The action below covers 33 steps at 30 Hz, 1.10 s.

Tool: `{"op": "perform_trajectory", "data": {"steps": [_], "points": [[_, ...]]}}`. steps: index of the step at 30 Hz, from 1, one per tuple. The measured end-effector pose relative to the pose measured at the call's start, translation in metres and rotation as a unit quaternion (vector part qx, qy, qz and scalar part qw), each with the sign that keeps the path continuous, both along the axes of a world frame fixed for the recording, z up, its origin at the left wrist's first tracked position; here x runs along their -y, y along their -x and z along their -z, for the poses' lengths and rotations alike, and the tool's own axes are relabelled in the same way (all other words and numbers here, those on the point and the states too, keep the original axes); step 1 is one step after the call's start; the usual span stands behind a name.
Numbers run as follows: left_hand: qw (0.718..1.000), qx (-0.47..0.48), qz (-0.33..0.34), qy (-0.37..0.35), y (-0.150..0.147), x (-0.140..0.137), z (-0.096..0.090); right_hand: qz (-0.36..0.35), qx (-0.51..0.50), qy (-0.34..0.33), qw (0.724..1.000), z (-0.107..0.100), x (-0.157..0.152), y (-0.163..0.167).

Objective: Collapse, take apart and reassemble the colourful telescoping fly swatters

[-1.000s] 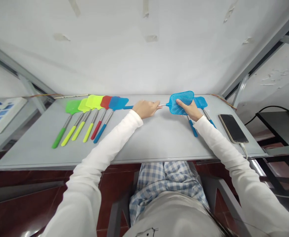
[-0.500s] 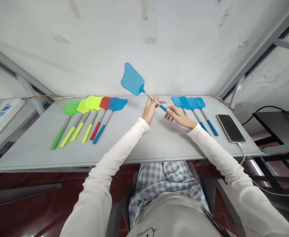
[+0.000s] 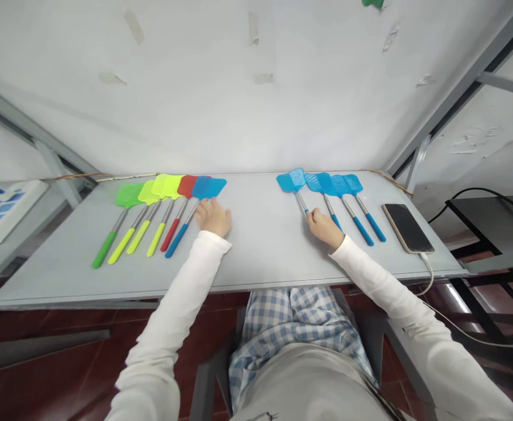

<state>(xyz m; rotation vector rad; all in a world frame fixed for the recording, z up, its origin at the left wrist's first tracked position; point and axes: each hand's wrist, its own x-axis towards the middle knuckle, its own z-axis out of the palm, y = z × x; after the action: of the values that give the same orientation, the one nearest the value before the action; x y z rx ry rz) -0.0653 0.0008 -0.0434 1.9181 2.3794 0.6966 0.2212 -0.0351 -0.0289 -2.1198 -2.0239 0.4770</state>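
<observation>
The right hand (image 3: 323, 227) pinches the held swatter (image 3: 289, 180), thumb and fingers pressed together on the upper part of its blue handle. From this grip the swatter's long axis runs up and to the left: shaft, then head, pointing toward the wall (image 3: 238, 117). Whether the head rests on the table (image 3: 256, 257) or hangs just over it cannot be told.

The left hand (image 3: 213, 217) is well apart, at the shaft of the left blue swatter (image 3: 209, 187), just below its head. The fingers are bent and slightly blurred; whether they close on the shaft cannot be told. This swatter lies to the left of the hand, its axis slanting from the head at upper right to the handle end at lower left. The left hand is plainly the nearer one to it.

Beyond it, leftward, lie a red swatter (image 3: 169, 235), three yellow swatters (image 3: 156, 237) and a green swatter (image 3: 128, 195), all at a similar slant, several heads overlapping.

To the right of the held swatter lie three blue swatters (image 3: 364, 231), slanting the opposite way to the left row. Farther right, a phone (image 3: 408, 227) lies screen up, a white cable (image 3: 430, 272) plugged into its near end.
</observation>
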Motion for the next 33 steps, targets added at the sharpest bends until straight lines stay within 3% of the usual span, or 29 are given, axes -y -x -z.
{"op": "perform_trajectory", "data": {"steps": [4,9,13,16,19,23,25,27,33], "points": [[0.995,-0.044,-0.086,0.018,0.054,0.015,0.000,0.027,0.128,-0.028,0.991,0.000,0.004,-0.001],[0.992,-0.062,-0.049,0.094,0.080,0.022,0.000,0.006,0.193,-0.072,0.978,0.007,0.003,-0.009],[0.994,-0.069,0.001,0.089,0.076,0.021,-0.003,0.001,0.212,-0.075,0.974,0.007,-0.003,-0.020],[0.994,-0.069,0.039,0.074,0.059,0.024,-0.008,0.007,0.212,-0.097,0.972,0.000,-0.006,-0.026],[0.992,-0.052,0.099,0.056,0.027,0.025,-0.016,-0.017,0.169,-0.194,0.966,-0.013,-0.007,-0.021],[0.963,-0.076,0.257,-0.009,-0.028,0.015,-0.025,-0.182,0.085,-0.361,0.911,-0.024,-0.011,0.000],[0.947,-0.093,0.301,-0.061,-0.051,0.006,-0.029,-0.257,0.082,-0.376,0.886,-0.022,-0.017,0.009],[0.938,-0.087,0.319,-0.108,-0.067,-0.004,-0.030,-0.283,0.097,-0.370,0.880,-0.019,-0.028,0.012],[0.922,-0.086,0.351,-0.135,-0.090,-0.034,-0.023,-0.236,0.122,-0.365,0.892,-0.010,-0.058,0.000]]}}
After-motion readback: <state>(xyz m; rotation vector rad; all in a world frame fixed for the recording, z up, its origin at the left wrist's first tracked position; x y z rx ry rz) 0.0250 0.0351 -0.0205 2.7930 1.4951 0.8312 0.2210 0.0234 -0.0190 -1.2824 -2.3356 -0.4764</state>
